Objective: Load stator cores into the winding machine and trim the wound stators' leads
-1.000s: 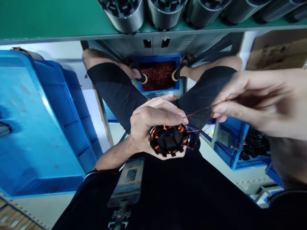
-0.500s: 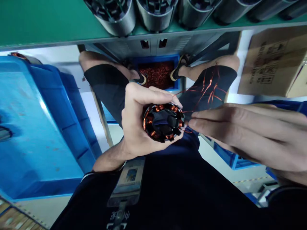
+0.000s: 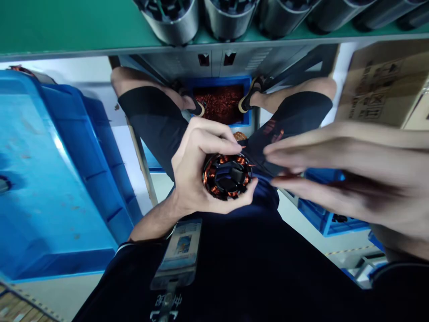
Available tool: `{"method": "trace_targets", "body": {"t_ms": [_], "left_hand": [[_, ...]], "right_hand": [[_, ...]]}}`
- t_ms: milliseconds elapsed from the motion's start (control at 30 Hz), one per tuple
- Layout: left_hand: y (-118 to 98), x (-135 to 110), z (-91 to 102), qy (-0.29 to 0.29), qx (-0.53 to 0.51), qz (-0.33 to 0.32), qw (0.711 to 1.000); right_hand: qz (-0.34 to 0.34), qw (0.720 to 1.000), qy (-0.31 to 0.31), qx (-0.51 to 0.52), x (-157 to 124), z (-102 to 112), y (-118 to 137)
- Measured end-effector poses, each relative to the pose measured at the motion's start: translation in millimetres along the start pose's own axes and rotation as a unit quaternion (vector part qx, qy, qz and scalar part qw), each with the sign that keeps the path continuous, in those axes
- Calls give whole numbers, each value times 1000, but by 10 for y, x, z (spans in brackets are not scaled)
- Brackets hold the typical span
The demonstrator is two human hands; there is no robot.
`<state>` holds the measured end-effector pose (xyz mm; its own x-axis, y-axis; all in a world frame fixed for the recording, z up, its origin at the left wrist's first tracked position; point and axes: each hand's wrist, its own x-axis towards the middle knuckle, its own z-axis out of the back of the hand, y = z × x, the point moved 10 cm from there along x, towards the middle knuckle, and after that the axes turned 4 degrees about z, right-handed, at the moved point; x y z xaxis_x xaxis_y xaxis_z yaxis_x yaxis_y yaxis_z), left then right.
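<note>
My left hand is wrapped round a round motor stator with copper windings and a black plastic centre, held over my lap. My right hand is close to the camera on the right, its fingers stretched towards the stator's right edge, thumb and fingers near together. It is blurred, and I cannot make out whether a copper wire is pinched between them. A few short copper wire ends lie on my dark shorts just above that hand.
A large blue crate fills the left. Metal cylinders stand on a green bench above. A blue bin of copper scrap sits between my feet. A cardboard box and a blue tray are on the right.
One second ago my right hand pulled a copper wire out to the right. It then came back to the stator, and the left hand has turned and shifted the stator slightly.
</note>
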<state>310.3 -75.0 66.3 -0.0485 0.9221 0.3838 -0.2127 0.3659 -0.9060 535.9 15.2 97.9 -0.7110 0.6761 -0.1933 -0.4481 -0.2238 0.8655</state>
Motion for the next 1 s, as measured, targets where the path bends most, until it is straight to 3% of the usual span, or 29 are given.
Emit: {"method": "trace_targets", "body": {"t_ms": [133,233,300,367,433,500,567,633,767,1000], "left_hand": [[64,-61,-113,76,4,76,994],[103,-83,-123,98,2,60,993],[161,-92,-96,97,39,34,994],[256,-116,-70,97,89,32,991],[348,-151,-51,100,118,60,986],[338,-168,-47,101,129,73,984],[206,-139,-52,94,150,47,983],[36,-78,-67,86,184,6,979],[-113,51,-103,103,196,-16,975],[-209,210,109,46,43,-67,996]], "right_hand": [[-34,997,16,69,169,-434,-149],[-58,994,30,92,227,-663,-509],[-72,994,25,81,236,-622,-769],[-62,997,-16,48,231,-420,-865],[-30,996,-83,-1,199,-180,-714],[1,992,-110,-54,163,-112,-392],[25,994,-41,-96,176,-336,-60],[30,996,30,-75,203,-606,143],[-1,995,95,10,252,-862,163],[65,996,52,-32,255,-502,424]]}}
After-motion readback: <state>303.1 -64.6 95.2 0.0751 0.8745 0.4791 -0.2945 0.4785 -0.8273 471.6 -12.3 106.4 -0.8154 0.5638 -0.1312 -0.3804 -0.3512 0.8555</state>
